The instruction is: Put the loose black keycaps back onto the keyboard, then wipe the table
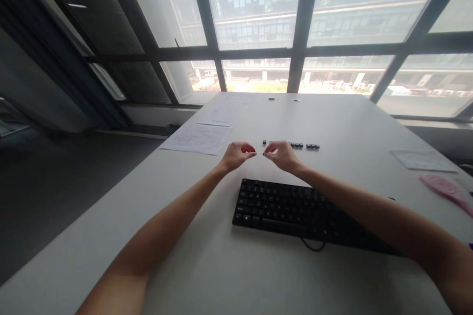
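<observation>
Two bare hands meet above a smooth, matte white table (207,266), just beyond the far edge of a flat black rectangular keyboard (284,209). The left hand (236,155) is curled nearly closed, thumb and forefinger pinched together; whether anything small sits in the pinch cannot be told. The right hand (283,154) is curled the same way, its pinched fingertips almost touching those of the left. Directly behind the hands lies a row of small, dark, blocky keycaps (305,145), set in short groups; about eight show, the hands hiding part of the row. Left of the hands lie two printed paper sheets (197,138), thin and flat. Near the right table edge rests one pink, elongated object (449,192).
</observation>
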Available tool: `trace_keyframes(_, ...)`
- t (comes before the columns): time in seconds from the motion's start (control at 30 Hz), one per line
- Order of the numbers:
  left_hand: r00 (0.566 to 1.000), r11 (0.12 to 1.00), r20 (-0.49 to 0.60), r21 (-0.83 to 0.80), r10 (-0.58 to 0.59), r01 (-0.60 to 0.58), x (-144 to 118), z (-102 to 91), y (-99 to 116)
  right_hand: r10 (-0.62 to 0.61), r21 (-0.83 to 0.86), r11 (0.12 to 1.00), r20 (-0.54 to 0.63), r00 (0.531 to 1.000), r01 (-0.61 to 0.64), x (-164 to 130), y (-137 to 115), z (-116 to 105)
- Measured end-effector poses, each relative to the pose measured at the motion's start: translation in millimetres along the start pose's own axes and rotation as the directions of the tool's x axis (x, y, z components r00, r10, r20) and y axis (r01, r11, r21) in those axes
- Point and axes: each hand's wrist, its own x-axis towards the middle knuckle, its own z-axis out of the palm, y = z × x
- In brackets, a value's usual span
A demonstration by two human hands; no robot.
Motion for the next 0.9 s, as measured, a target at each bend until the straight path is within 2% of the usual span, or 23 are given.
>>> trace_keyframes(0.1,0.991,0.979,0.13,-0.195,-0.026,0.051,-36,-1.6,22,0.092,0.282,0.954,0.062,0.994,-0.105,-41,-6,-14)
trace_keyframes(0.23,0.964,0.953,0.255,-0.267,-0.076,0.146,-62,5.6,42,0.19,0.369,0.895,0.191,0.963,-0.25,-77,-16,-18)
trace_keyframes(0.37,0.945,0.96,0.317,-0.232,-0.081,0.16,-65,11.9,46,0.248,0.406,0.851,0.249,0.936,-0.333,-84,-21,-15)
trace_keyframes(0.5,0.945,0.971,0.318,-0.192,-0.075,0.141,-66,11.7,47,0.232,0.4,0.862,0.232,0.945,-0.31,-83,-19,-13)
trace_keyframes(0.6,0.956,0.981,0.289,-0.165,-0.053,0.105,-69,12.0,48,0.182,0.39,0.889,0.181,0.966,-0.241,-86,-16,-9)
trace_keyframes(0.73,0.974,0.99,0.225,-0.137,0.013,0.019,-73,16.0,49,0.105,0.375,0.918,0.089,0.99,-0.131,-91,-14,-1)
trace_keyframes(0.9,0.982,0.987,0.161,-0.14,0.099,-0.076,-77,21.3,46,0.044,0.297,0.953,0.03,0.999,-0.051,-95,-15,3)
